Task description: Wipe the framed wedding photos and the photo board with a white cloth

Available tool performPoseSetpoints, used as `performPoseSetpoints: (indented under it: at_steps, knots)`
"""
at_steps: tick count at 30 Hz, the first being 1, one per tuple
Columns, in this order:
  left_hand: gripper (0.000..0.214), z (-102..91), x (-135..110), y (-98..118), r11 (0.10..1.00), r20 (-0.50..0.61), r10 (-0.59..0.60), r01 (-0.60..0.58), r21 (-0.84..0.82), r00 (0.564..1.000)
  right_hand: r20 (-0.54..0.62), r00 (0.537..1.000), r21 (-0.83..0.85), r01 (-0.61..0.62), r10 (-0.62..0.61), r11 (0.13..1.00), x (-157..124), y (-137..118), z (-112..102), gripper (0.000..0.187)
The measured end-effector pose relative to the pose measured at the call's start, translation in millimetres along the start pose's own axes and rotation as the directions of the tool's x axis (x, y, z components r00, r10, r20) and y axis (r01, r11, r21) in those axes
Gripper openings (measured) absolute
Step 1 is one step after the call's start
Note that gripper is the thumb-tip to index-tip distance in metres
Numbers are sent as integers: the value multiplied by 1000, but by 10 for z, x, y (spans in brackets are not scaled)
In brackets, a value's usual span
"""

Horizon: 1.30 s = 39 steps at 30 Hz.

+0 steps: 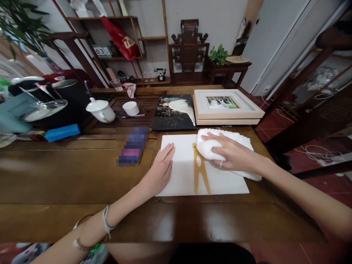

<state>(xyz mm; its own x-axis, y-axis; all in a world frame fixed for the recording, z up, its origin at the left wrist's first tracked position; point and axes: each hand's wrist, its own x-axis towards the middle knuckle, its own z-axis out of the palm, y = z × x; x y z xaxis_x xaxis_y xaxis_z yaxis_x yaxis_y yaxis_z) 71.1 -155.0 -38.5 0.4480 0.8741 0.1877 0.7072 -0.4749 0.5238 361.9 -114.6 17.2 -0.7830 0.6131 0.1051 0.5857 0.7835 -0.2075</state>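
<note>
A flat white board point(178, 179) lies on the wooden table in front of me. On it is a mustard-yellow piece point(196, 172) with two splayed legs and an oval hole, like a frame's stand. My left hand point(162, 168) rests on the board's left edge, fingers straight and side by side. In my right hand point(229, 150) is a bunched white towel point(205, 145), pressed on the board's upper right beside the stand piece. Part of the towel spreads past the board's right edge.
Beyond the board lie a dark photo panel point(162, 119) and stacked pale wooden picture frames point(199, 114). A blurred-out phone-like object point(132, 146) is at left. Farther left are a white lidded cup point(101, 110), a small white cup point(131, 108), a blue block point(62, 132) and pots.
</note>
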Motion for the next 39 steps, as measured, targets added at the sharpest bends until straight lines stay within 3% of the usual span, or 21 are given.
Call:
performPoseSetpoints:
  at_steps: [4,9,12,14,18,23,28,33,36,39]
  knots:
    - [49,4,0,-3,1000,-10,9,-9,1,1000,10,998,-18,63,-63,998,-38,-109,54,15]
    - [48,7,8,3,1000,3,-10,10,9,1000,81,981,48,172,-176,984,-394,-735,122,14]
    - [48,9,14,6,1000,12,-27,27,16,1000,80,970,79,225,-231,971,-474,-958,170,6]
    - [48,9,13,5,1000,6,-19,19,14,1000,97,972,68,210,-216,975,-395,-937,172,10]
    - [48,7,0,-4,1000,-15,18,-18,1,1000,131,982,2,137,-136,991,-10,-647,89,27]
    - [48,7,-4,-18,1000,-16,20,-20,-6,1000,138,983,-115,140,-124,983,307,-486,25,29]
    - [49,12,0,-33,1000,-16,21,-21,-5,1000,134,982,-93,145,-132,985,3,-820,124,31]
    - [49,15,0,-38,999,-31,34,-35,-18,999,104,968,6,229,-229,973,-369,-1129,189,19]
    - [49,21,-2,-43,999,-29,35,-36,-18,999,117,963,46,238,-242,970,-364,-1082,162,21]
    - [49,31,-5,-53,999,-30,40,-41,-14,999,85,975,4,208,-207,978,-166,-876,127,25]
